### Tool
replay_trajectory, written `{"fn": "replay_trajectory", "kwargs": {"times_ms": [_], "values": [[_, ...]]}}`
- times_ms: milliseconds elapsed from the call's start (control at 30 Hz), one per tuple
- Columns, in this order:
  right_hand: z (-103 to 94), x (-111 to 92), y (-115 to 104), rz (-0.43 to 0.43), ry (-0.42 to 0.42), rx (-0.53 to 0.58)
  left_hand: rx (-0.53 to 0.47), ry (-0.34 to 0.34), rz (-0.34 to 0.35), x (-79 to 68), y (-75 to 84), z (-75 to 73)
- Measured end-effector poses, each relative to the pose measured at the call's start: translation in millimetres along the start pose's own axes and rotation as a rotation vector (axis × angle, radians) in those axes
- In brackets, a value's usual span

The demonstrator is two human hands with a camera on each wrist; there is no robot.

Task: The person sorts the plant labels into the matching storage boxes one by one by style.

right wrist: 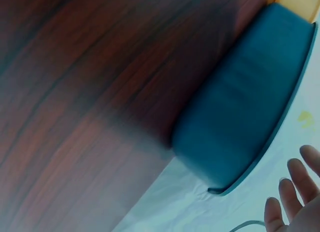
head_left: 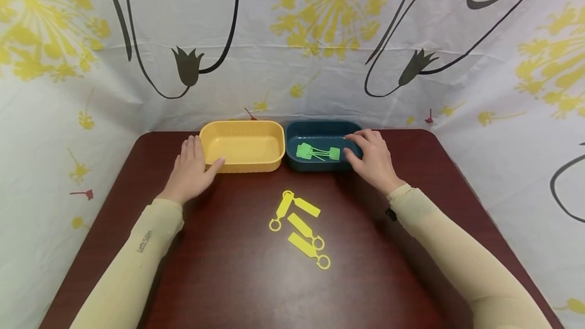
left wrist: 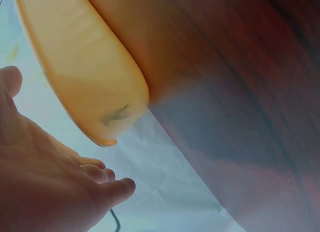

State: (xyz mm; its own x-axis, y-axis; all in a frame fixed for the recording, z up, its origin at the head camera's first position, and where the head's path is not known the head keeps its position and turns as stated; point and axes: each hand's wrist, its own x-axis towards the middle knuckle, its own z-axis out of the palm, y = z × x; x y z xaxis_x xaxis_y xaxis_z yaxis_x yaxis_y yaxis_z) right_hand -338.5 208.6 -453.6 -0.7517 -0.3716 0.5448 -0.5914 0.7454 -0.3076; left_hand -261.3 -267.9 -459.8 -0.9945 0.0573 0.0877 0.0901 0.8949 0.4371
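My left hand (head_left: 188, 170) is at the left end of a yellow plastic bin (head_left: 247, 167), fingers straight and thumb spread over the near rim. In the left wrist view, this palm faces the bin's outer wall. Over the right end of a dark blue bin (head_left: 315, 166) is my right hand (head_left: 372, 159), fingers a little bent and parted, nothing between them. Inside the blue bin lie light green tags (head_left: 303, 151) with thin strips. Several flat yellow tags with ring ends (head_left: 301, 245) lie on the table in front of the bins.
Both bins stand side by side at the back of a dark red-brown wooden table (head_left: 228, 268). Behind and beside the table hangs a white patterned cloth (head_left: 256, 24). The inner floor of the yellow bin shows bare.
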Motion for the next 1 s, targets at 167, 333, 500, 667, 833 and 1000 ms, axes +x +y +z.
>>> {"fn": "replay_trajectory", "kwargs": {"times_ms": [167,333,500,667,833,1000], "values": [[0.9,4,13,0.04,-0.037,-0.006,0.014,0.015,0.046,-8.0,8.5,-1.4],[2.8,5,23,0.071,-0.075,-0.015,0.037,0.016,0.101,-16.0,20.4,0.8],[4.8,5,31,0.101,-0.122,-0.022,0.076,0.045,0.169,-23.1,33.9,5.4],[6.4,6,39,0.134,-0.178,-0.029,0.076,0.04,0.213,-32.6,49.3,6.3],[9.5,6,48,0.156,-0.225,-0.038,0.08,0.009,0.226,-41.0,62.2,7.4],[13.5,7,52,0.167,-0.272,-0.052,0.104,-0.013,0.247,-47.1,69.5,12.0]]}}
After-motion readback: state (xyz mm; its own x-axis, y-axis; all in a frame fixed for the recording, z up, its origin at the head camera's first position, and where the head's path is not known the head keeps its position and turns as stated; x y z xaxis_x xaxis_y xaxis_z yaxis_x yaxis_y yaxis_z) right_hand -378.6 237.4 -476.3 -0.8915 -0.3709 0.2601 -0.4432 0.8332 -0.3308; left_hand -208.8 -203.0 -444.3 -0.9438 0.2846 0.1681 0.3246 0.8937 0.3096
